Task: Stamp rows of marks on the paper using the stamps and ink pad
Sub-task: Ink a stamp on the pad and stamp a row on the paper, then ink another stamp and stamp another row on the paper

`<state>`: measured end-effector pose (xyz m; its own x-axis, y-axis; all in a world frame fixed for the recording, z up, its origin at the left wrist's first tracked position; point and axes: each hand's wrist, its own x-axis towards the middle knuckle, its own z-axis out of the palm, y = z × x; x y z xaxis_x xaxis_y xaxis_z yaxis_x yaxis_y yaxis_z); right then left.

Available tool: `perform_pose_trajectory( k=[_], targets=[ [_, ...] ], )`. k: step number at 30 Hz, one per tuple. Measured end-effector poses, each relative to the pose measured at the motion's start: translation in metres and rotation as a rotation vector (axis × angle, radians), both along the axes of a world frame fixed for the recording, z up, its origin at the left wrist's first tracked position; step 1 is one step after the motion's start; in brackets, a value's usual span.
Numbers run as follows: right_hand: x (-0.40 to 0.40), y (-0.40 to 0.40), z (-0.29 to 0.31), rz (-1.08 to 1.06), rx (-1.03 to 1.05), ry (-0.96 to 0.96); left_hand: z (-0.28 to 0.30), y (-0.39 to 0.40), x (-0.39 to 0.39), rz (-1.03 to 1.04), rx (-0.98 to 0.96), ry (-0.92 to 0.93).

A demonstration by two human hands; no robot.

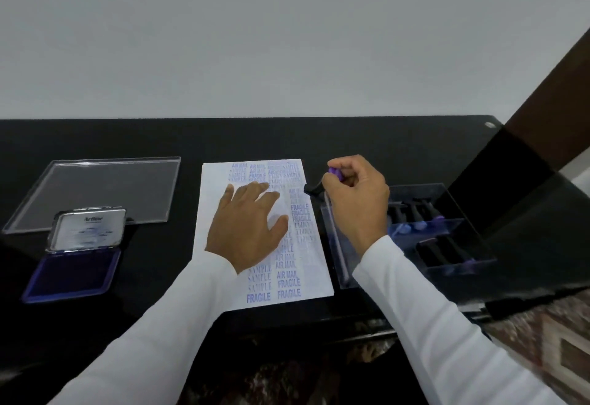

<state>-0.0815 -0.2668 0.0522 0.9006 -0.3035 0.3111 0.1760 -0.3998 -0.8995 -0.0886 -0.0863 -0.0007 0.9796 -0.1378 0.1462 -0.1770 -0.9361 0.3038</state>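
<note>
- Purple-handled stamp: gripped in the curled fingers of the right hand, held just off the paper's right edge, above the near corner of the clear stamp tray.
- Left hand: fingers straight, pressed flat on the paper.
- Paper: centre and right columns crowded with blue SAMPLE, AIR MAIL and FRAGILE marks; left strip bare. Judged mostly done.
- Tray: several more stamps inside.
- Ink pad: open, well to the left; clear lid behind it.
</note>
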Motion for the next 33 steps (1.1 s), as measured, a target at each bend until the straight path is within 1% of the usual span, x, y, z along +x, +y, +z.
perform_pose_trajectory(
  k=[4,8,10,15,20,23,28,33],
  targets=[
    [-0.014,-0.029,-0.002,-0.047,-0.007,0.001,-0.004,-0.030,-0.014,-0.040,-0.064,-0.047],
    [-0.021,-0.044,-0.008,-0.045,-0.074,0.045,-0.012,-0.049,-0.020,-0.036,-0.100,-0.026],
    [-0.023,-0.046,-0.013,-0.029,-0.151,0.056,-0.016,-0.055,-0.022,-0.035,-0.105,-0.035],
    [-0.028,-0.048,-0.020,0.054,-0.418,0.102,-0.026,-0.057,-0.024,-0.048,-0.094,-0.043],
    [-0.030,-0.045,-0.023,0.054,-0.558,0.115,-0.031,-0.056,-0.024,-0.057,-0.086,-0.051],
    [-0.029,-0.043,-0.024,0.071,-0.645,0.163,-0.032,-0.056,-0.024,-0.064,-0.080,-0.055],
    [-0.028,-0.041,-0.024,0.046,-0.677,0.189,-0.031,-0.055,-0.025,-0.063,-0.086,-0.067],
    [-0.024,-0.042,-0.026,0.077,-0.691,0.242,-0.032,-0.056,-0.025,-0.064,-0.086,-0.070]
  ],
)
